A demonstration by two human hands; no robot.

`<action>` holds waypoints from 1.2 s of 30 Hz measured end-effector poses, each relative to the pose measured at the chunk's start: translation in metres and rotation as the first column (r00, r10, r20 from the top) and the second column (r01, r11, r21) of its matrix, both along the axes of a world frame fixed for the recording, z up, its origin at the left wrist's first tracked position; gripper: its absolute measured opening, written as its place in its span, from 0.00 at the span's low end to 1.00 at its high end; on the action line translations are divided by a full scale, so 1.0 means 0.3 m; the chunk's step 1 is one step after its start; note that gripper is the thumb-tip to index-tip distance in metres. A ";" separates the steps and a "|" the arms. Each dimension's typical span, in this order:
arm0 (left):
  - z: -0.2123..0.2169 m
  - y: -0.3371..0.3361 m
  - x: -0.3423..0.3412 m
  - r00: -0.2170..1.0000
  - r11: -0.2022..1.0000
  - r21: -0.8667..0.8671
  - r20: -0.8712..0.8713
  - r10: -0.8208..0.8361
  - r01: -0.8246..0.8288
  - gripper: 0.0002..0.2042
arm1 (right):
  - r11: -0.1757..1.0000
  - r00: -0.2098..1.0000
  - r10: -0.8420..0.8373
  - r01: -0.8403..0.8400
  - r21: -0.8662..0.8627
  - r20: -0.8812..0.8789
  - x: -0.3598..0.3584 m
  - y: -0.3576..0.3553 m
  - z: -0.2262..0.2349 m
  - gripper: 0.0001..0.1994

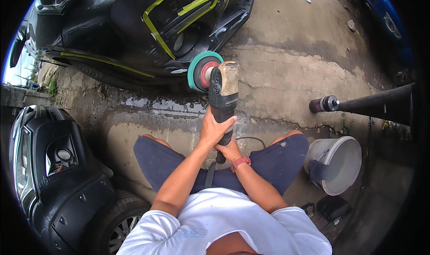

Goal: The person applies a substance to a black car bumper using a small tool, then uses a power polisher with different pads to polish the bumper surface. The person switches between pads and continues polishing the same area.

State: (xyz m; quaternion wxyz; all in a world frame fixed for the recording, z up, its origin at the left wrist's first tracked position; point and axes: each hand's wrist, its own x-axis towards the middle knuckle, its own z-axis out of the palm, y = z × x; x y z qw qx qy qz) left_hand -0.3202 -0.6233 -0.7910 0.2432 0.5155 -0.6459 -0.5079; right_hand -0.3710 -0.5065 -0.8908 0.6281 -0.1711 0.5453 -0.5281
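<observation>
two dark vehicles frame our view: a black car body [112, 26] fills the upper left, its panels edged with yellow-green masking tape [154, 28], and a second black vehicle [53, 174] with a wheel [118, 226] sits at the lower left; between them runs cracked concrete ground [291, 66], wet in a strip below the car; on our right a black cylinder [376, 105] reaches in from the edge, ending in a small metal cap, and below it stands a pale grey bucket [345, 165] with a dark cloth draped over its rim; we crouch with our knees apart in dark blue shorts [161, 165] and a white shirt; the polisher [222, 96] stands out ahead of us, well above our knees, its black body topped by a worn tan patch, its green pad [197, 69] with a red centre turned toward the car's lower panel, close to it, though we cannot tell whether it touches; our left hand [215, 129] is wrapped tight around the polisher's grip, fingers curled over it; our right hand [229, 151], with a red wristband [240, 162], closes on the tail of the handle just below, touching the left; a thin cord [251, 139] loops away beside it.
</observation>
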 end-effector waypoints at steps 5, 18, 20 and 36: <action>-0.034 -0.064 -0.071 0.999 1.000 0.023 0.036 0.013 -0.014 0.33 | 0.995 0.988 -0.095 0.097 -0.013 0.119 -0.042 -0.053 0.002 0.08; -0.034 -0.357 -0.431 0.988 0.997 -0.058 0.145 -0.048 0.057 0.38 | 0.986 0.932 -0.133 0.160 -0.055 0.337 -0.364 -0.352 -0.001 0.10; -0.030 -0.431 -0.513 0.987 0.996 -0.045 0.148 -0.070 0.078 0.36 | 0.983 0.932 -0.125 0.162 -0.083 0.341 -0.433 -0.406 0.018 0.09; -0.098 -0.472 -0.581 0.989 0.990 0.034 0.048 -0.141 0.140 0.33 | 0.971 0.925 -0.234 0.238 0.022 0.300 -0.485 -0.426 0.019 0.09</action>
